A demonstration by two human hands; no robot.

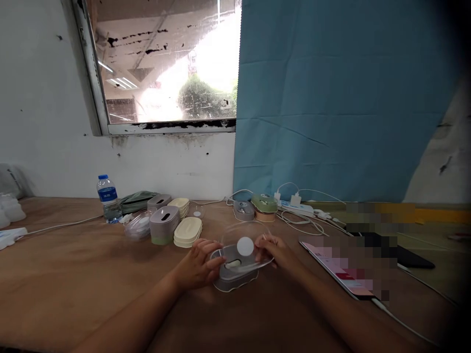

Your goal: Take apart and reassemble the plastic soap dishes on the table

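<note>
A clear plastic cover with a white round spot (245,246) is held tilted in front of me. My right hand (271,251) pinches its right edge. At its left edge, my left hand (204,262) has its fingers bent around the rim. Below the cover lies a grey oval box (239,282) with a slot in its top, seen partly through the plastic. Whether the cover touches the box is hard to tell.
Left of centre stand a lilac oval box (162,228), stacked cream lids (188,232) and clear plastic covers (138,225). A water bottle (109,198) is behind them. Green and grey boxes (264,203) and a power strip (296,208) with cables line the wall. A tablet (336,269) lies right.
</note>
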